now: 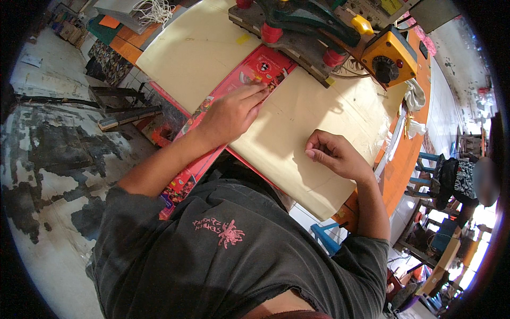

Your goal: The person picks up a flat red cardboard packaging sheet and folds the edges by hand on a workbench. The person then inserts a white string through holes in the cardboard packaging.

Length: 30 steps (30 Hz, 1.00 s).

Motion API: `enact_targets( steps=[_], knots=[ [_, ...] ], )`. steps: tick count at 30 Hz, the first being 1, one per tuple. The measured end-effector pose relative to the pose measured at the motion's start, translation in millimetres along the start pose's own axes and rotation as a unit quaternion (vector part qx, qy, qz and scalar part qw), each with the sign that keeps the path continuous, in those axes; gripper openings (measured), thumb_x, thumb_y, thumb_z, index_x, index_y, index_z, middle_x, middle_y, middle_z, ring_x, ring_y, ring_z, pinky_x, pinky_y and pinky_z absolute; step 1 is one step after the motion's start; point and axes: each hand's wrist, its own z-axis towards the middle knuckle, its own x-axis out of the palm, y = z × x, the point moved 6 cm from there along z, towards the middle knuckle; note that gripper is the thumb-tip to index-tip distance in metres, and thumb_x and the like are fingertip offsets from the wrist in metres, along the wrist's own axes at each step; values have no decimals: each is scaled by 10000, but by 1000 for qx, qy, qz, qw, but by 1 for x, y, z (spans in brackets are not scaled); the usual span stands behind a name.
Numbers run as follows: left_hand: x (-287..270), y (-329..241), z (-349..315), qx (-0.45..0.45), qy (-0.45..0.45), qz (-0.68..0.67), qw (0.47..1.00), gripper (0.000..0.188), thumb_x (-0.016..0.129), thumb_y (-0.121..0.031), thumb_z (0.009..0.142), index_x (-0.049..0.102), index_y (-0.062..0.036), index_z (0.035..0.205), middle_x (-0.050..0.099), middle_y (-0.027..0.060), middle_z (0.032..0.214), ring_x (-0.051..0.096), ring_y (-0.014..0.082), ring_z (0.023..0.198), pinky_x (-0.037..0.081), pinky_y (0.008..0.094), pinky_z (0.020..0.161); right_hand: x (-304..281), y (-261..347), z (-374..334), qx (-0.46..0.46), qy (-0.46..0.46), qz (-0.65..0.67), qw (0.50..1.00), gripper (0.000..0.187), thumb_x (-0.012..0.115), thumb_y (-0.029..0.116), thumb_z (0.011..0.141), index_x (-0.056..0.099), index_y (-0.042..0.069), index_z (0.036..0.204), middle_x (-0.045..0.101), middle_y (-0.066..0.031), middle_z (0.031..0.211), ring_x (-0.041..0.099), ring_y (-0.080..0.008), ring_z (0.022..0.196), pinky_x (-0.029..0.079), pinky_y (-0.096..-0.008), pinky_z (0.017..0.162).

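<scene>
A long red printed plastic film strip [264, 65] runs from the base of a dark press-like machine [297, 40], across a cream-covered work surface [281, 127], and down over the front edge to my lap. My left hand [234, 114] lies over the strip with its fingers stretched out toward the machine, fingertips resting on the film. To the right, my right hand [337, 153] is held over the cream cover with its fingers curled in and its thumb against them. Nothing shows in it.
A yellow control box [389, 56] with a black dial sits at the machine's right. White cloth [415, 95] lies on the orange table edge [409, 146]. White cord [153, 11] is bundled at the far left. A blue stool [325, 238] stands below; a person [462, 178] is at far right.
</scene>
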Motion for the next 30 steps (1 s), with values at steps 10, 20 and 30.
enact_targets(
  steps=[10, 20, 30],
  knots=[
    [7, 36, 52, 18, 1, 91, 996, 671, 676, -482, 1035, 597, -21, 1517, 550, 245, 1585, 501, 412, 1489, 398, 493, 1248, 0, -4, 0, 6, -4, -2, 1000, 207, 697, 213, 1090, 649, 11, 1092, 643, -7, 924, 573, -85, 879, 499, -285, 817],
    [10, 35, 53, 31, -18, 87, 996, 668, 673, -506, 1037, 591, -67, 1534, 539, 218, 1599, 460, 417, 1520, 368, 511, 1267, 0, -4, 1, 0, -4, 3, 1000, 202, 695, 206, 1090, 649, 9, 1087, 642, -2, 906, 576, -84, 871, 502, -286, 818],
    [7, 36, 46, -24, -83, 193, 977, 904, 742, -653, 920, 571, 3, 1517, 433, 369, 1567, 455, 542, 1453, 400, 577, 1216, 0, 0, 1, 14, 7, 38, 999, 200, 682, 208, 1106, 645, 12, 1100, 629, 25, 931, 566, -60, 891, 491, -268, 810]
  ],
)
